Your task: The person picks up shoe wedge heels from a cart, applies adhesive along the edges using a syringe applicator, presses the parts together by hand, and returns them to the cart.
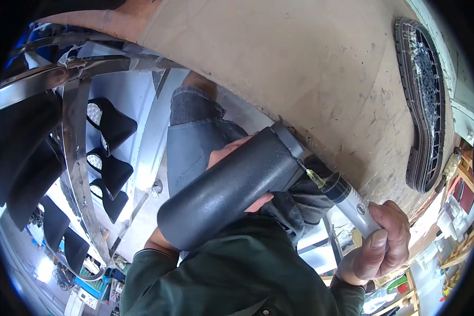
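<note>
Right hand [379, 245] closed round the barrel of a clear syringe [347, 197], thumb laid along it, yellowish tip pressed at the top edge of a black boot shaft [231, 187]. Left hand [224, 152] mostly hidden behind that shaft, seemingly wrapped round it from the far side; grip itself could not be told for certain. Boot shaft held tilted in mid-frame, upper end against a worn brown surface [300, 58], lower end over a dark green sleeve [221, 274]. Dark grey cloth [295, 203] bunched just beneath the syringe tip. Treaded shoe sole [424, 105] lying on the surface, well apart to the right. Metal rack [76, 147] to the left carrying several more black boot pieces [110, 124]. Wooden shelving [458, 247] at the far right edge.
</note>
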